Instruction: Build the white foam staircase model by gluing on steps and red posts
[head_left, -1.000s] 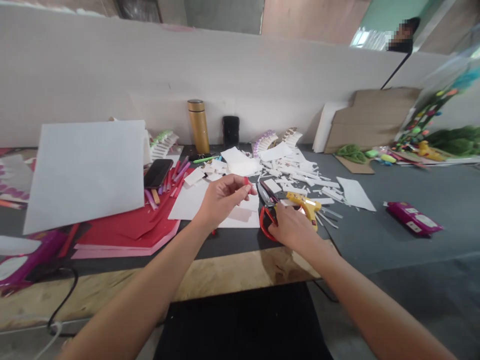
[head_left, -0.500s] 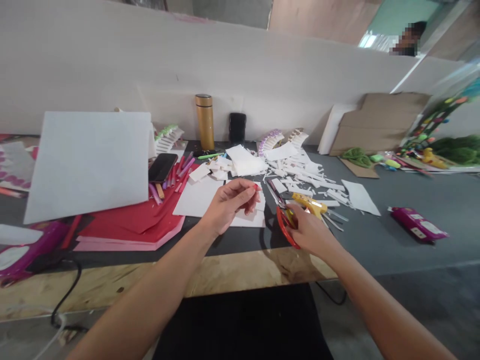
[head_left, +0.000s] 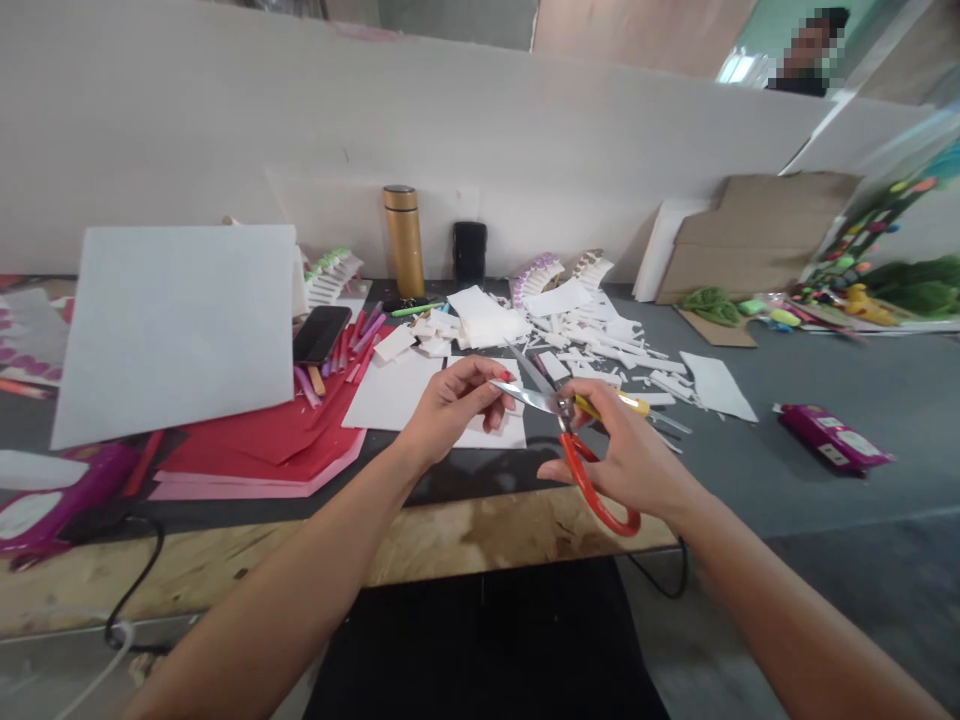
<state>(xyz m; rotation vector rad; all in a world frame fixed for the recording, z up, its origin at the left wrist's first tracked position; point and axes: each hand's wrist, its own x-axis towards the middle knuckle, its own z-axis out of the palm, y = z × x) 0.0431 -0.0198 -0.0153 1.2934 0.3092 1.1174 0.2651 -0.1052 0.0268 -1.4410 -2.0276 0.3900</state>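
Observation:
My right hand (head_left: 622, 445) holds a pair of scissors (head_left: 596, 495) by the red handles, and the metal blades stand apart, pointing left. One blade tip reaches the fingers of my left hand (head_left: 461, 405). Thumb and forefinger of that hand are pinched on a small red piece (head_left: 505, 377), too small to make out well. Beneath the hands lie white sheets (head_left: 390, 390) on the dark table. A yellow glue gun (head_left: 634, 402) rests behind my right hand, partly hidden by it.
White paper scraps (head_left: 592, 335) are heaped behind the hands. A gold flask (head_left: 405, 240) stands against the wall. Red sheets (head_left: 247, 440), a phone (head_left: 322, 335) and a large white board (head_left: 180, 330) are at left. A purple packet (head_left: 829, 438) lies at right.
My right hand has lifted the scissors off the table and brought them toward my left hand, blades now spread. My left hand has kept its pinch, nearly in place.

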